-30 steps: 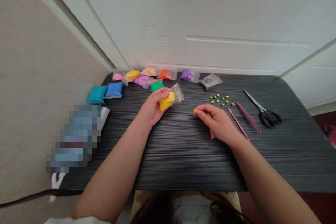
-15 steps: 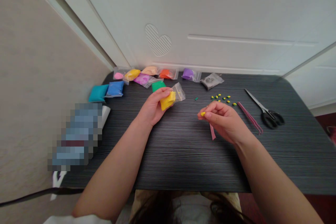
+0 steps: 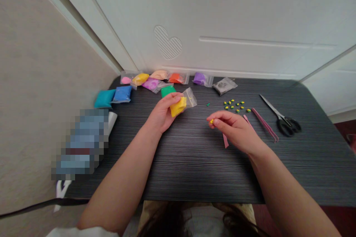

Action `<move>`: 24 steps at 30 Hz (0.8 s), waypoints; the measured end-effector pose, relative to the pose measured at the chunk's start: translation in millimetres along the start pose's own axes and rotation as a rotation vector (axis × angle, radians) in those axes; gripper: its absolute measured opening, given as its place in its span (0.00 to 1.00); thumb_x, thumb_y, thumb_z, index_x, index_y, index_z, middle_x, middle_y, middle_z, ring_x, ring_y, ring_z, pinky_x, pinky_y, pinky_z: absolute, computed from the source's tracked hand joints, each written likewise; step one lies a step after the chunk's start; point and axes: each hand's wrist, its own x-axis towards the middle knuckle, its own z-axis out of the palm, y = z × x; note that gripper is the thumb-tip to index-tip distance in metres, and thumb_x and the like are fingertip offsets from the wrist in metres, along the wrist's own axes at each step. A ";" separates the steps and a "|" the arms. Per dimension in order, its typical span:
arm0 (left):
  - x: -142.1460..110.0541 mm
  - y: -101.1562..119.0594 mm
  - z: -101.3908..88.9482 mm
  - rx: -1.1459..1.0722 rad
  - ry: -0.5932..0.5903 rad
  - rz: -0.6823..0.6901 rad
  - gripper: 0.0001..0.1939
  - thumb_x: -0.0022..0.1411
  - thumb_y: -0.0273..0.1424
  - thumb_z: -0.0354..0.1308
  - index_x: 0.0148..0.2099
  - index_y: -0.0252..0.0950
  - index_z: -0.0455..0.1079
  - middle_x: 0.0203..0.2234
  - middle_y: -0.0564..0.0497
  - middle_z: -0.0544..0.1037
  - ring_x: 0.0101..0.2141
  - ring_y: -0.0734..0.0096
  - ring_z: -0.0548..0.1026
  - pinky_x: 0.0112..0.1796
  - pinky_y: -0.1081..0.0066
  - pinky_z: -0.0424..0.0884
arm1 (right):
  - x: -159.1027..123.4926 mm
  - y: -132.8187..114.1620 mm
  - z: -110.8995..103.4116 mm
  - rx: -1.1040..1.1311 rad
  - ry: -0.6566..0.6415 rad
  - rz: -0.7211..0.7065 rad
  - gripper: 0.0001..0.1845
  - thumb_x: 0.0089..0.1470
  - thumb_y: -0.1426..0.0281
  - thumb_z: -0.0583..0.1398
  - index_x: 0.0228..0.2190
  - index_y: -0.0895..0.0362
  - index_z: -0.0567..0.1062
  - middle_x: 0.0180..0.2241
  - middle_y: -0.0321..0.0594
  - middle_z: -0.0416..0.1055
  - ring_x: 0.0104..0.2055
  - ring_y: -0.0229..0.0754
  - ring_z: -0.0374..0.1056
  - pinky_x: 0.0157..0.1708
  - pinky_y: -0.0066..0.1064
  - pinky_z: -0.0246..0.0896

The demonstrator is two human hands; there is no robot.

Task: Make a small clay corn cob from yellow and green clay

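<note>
My left hand (image 3: pixel 164 112) is closed around a small zip bag of yellow modelling clay (image 3: pixel 178 107), its clear open end pointing right. A green clay bag (image 3: pixel 168 90) lies just behind that hand. Between thumb and fingertips, my right hand (image 3: pixel 232 127) pinches a little lump of yellow clay (image 3: pixel 211 121) above the table. Under the right hand lies a pink strip-like tool (image 3: pixel 225 141), partly covered by it. Beyond the fingers sit several tiny yellow-and-green clay pieces (image 3: pixel 237 104), and a thin green bit (image 3: pixel 208 104) lies apart to their left.
Pink tweezers (image 3: pixel 264 124) and black-handled scissors (image 3: pixel 280 116) lie at right. Along the back are bags of clay, among them purple (image 3: pixel 199 78), orange (image 3: pixel 175 78), grey (image 3: pixel 223 86) and blue (image 3: pixel 122 93). A blurred-out object (image 3: pixel 80 144) occupies the left edge of the dark table (image 3: pixel 194 170).
My right hand has shifted slightly left and down with the yellow lump, uncovering more of the small clay pieces and another pink tool end. My left hand stays nearly still.
</note>
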 end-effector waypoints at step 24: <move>-1.5 -7.9 1.9 0.169 -0.092 0.004 0.14 0.45 0.26 0.62 0.38 0.32 0.70 0.32 0.50 0.75 0.32 0.76 0.72 0.35 0.76 0.65 | 6.3 21.8 9.8 -0.778 -0.077 -0.216 0.12 0.50 0.76 0.53 0.37 0.53 0.69 0.39 0.37 0.71 0.43 0.42 0.63 0.54 0.48 0.41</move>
